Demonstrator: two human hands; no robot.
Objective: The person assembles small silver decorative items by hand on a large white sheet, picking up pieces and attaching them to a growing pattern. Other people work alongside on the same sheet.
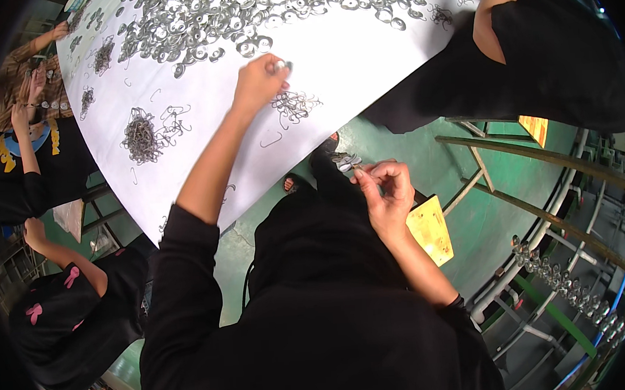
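Note:
Over the white table, my left hand [260,84] pinches a small shiny metal disc [282,65] between thumb and fingers. It is just below a large heap of similar silver round metal pieces [235,19]. Close under that hand lies a small pile of bent wire hooks [293,108]. My right hand [387,193] is out past the table's edge, above the floor, with thumb and forefinger pressed together. From its fingertips a small bunch of shiny metal pieces [345,161] sticks out; whatever joins them is too small to make out.
Another pile of wire hooks [143,136] lies on the white tabletop [213,122]. Several co-workers sit around it; one in black [535,56] is close at the right. A yellow stool top [429,232] and a metal frame [535,161] stand to my right, with a hanging row of shiny pieces [569,286].

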